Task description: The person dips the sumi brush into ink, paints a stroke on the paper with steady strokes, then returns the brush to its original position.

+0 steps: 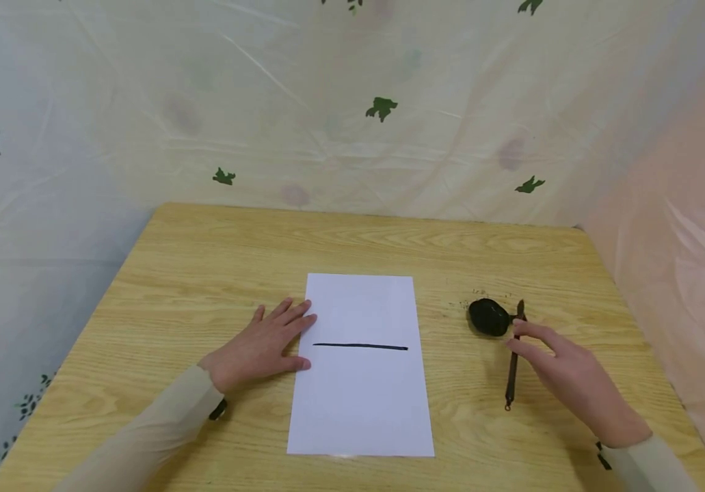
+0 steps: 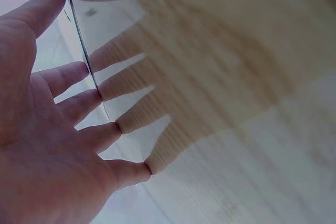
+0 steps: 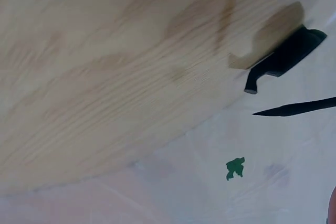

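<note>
My left hand [image 1: 260, 352] lies spread at the left edge of a white sheet of paper [image 1: 364, 410], its fingertips and thumb touching that edge. One dark horizontal stroke [image 1: 358, 346] crosses the sheet. In the left wrist view, the left hand [image 2: 58, 114] has its fingers apart and straight, tips against the glossy tabletop. On the right, my right hand [image 1: 574, 376] pinches a dark writing brush [image 1: 513, 372] between thumb and fingers. Its tip points away from me, beside a black ink dish [image 1: 489, 317] with a short handle. The right wrist view shows the brush tip [image 3: 294, 109] apart from the dish [image 3: 289, 53].
The wood-grain table [image 1: 223, 253] carries small dark specks [image 1: 475, 295] around the ink dish. A pale curtain [image 1: 327, 137] with green leaf-like shapes hangs behind the table and along both sides.
</note>
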{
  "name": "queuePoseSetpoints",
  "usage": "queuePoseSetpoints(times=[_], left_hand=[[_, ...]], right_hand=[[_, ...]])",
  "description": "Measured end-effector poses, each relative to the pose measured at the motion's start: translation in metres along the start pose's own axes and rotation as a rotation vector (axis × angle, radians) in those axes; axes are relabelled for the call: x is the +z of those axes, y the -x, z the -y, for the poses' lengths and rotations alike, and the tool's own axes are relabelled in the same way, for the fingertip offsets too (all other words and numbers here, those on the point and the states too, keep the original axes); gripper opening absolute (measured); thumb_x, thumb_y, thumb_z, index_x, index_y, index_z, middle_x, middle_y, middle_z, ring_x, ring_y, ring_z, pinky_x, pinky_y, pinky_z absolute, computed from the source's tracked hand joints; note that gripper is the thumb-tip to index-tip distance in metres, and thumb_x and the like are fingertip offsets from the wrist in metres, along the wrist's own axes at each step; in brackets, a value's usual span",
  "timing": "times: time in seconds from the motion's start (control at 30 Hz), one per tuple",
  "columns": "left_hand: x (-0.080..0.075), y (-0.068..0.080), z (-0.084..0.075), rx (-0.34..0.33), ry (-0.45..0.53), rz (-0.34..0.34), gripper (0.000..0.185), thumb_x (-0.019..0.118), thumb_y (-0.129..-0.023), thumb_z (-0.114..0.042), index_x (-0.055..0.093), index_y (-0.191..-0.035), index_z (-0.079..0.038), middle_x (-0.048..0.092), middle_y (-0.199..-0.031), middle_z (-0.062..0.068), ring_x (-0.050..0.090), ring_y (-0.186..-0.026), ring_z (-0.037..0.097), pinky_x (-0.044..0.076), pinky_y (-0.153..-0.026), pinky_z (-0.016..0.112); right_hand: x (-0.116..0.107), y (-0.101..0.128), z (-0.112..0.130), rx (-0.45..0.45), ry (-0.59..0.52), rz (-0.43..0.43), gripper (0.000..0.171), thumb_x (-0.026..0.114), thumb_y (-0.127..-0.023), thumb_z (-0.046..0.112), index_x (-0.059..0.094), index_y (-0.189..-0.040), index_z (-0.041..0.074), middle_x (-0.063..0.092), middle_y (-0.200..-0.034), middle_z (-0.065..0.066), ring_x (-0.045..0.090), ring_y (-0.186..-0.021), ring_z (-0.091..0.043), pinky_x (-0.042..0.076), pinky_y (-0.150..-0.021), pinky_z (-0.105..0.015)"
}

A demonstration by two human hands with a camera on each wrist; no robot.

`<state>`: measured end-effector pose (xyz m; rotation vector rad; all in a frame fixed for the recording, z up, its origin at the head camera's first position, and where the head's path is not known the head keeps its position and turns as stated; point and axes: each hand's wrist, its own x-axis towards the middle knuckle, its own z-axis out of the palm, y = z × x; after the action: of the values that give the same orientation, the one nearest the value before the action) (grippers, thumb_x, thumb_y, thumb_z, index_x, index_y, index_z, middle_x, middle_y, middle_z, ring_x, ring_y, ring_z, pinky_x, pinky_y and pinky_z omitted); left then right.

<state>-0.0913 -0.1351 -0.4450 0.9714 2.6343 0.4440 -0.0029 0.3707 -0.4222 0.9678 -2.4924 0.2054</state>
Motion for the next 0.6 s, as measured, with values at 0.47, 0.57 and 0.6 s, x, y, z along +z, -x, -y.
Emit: queuePoseSetpoints(times=[0.47,0.57,0.6], left_hand=[[0.001,-0.001,0.001,-0.020,-0.002,0.012,0.080,0.067,-0.098,-0.051,0.038,-0.161,-0.012,0.024,-0.171,0.009,0.012,-0.158,0.039,0.013,-0.116,0.074],[0.002,-0.001,0.001,-0.018,-0.004,0.011,0.081,0.067,-0.098,-0.052,0.038,-0.161,-0.012,0.023,-0.171,0.009,0.011,-0.158,0.039,0.013,-0.116,0.074],[0.002,-0.001,0.001,-0.017,-0.003,0.010,0.081,0.067,-0.098,-0.052,0.037,-0.162,-0.012,0.023,-0.171,0.009,0.011,-0.158,0.039,0.013,-0.116,0.075]], right_hand=[[0.011,0.012,-0.013,-0.238,0.101,0.126,0.062,0.008,-0.114,0.006,0.069,-0.124,0.011,0.063,-0.130,-0.020,0.063,-0.115,-0.036,0.058,-0.079,-0.048],[0.014,0.015,-0.015,-0.259,0.125,0.148,0.067,0.003,-0.112,0.004,0.068,-0.124,0.011,0.063,-0.129,-0.021,0.063,-0.114,-0.038,0.060,-0.076,-0.048],[0.014,0.016,-0.016,-0.266,0.132,0.156,0.068,0.002,-0.112,0.003,0.068,-0.125,0.012,0.063,-0.129,-0.021,0.063,-0.113,-0.038,0.060,-0.076,-0.047]])
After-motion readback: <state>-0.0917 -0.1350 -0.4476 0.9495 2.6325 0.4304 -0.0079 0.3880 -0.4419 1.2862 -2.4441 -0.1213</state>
